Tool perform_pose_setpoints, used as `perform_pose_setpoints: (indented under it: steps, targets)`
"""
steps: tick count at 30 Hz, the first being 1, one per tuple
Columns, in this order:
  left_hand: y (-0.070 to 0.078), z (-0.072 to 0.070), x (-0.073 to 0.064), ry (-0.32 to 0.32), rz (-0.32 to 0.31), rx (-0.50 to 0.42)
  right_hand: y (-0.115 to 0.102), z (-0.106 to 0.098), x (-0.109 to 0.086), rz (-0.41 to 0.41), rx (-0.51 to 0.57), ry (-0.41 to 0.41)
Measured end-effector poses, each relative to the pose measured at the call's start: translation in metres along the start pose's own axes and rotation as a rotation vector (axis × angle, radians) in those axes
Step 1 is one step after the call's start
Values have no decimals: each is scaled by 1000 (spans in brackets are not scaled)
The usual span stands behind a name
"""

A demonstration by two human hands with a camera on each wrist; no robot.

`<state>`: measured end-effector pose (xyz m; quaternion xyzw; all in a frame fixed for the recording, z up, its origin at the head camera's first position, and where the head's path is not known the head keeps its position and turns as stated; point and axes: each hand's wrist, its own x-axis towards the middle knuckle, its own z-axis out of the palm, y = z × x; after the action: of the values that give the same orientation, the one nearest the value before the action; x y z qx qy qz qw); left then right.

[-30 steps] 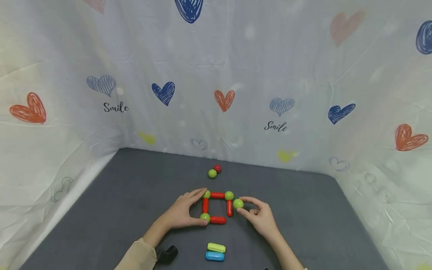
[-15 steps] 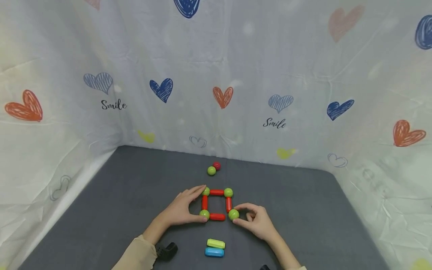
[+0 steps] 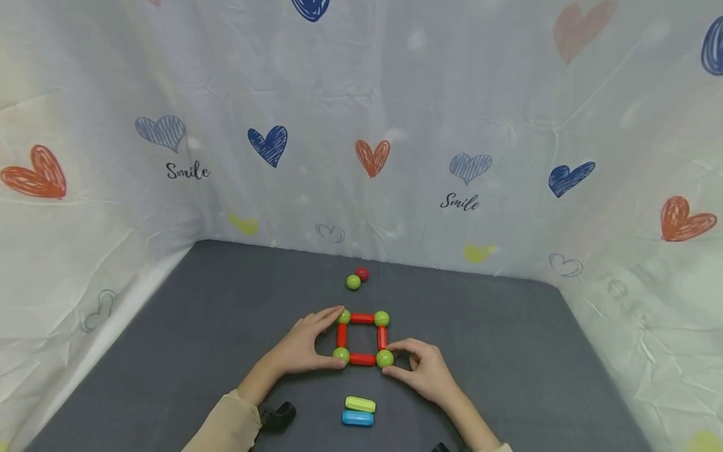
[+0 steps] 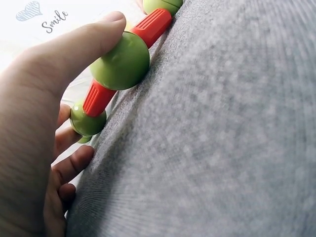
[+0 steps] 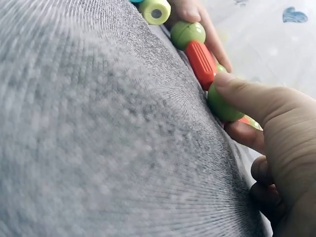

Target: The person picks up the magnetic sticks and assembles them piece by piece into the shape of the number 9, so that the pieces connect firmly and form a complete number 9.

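1. The dark table is carrying everything: a square in the middle, a yellow rod and a blue rod lying loose on the near side, a loose green ball and a red ball lying on the far side.

2. The square is lying flat between the hands, with red rods forming its four sides and green balls forming its four corners. Its outline seems to be all but done; only the seating of the near-right corner looks in question, while the four loose pieces are lying unused.

3. The left hand is holding the square's left side, its thumb pressing the near-left ball and its fingertips touching the far-left ball; the square is thus lying to its right.

4. The right hand is pinching the near-right ball between thumb and index finger, with the square lying just to its left.

5. The near rod appears to be touching that ball. The right rod is pointing at it too, but a fingertip is partly covering that joint, so I cannot tell whether it is firm.

6. The far-right ball is sitting clear of both hands.
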<state>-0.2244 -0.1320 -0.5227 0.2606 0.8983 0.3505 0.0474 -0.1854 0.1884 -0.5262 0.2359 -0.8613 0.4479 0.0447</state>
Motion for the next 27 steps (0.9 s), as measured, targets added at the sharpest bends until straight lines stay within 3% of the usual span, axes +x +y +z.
perform_pose_setpoints:
  steps: [9,14,18,24,27]
  targets:
    - [2,-3,3,5,30,9,1,-1,3,12,-13,2]
    - [5,0,2,37,42,-73,2,-1,2,12,-9,-7]
    - [11,7,2,65,103,-125,3,0,1,27,-1,-18]
    - [26,17,1,102,235,-30,2,2,0,33,8,-12]
    - [29,19,0,87,258,-1,2,2,0,33,5,-16]
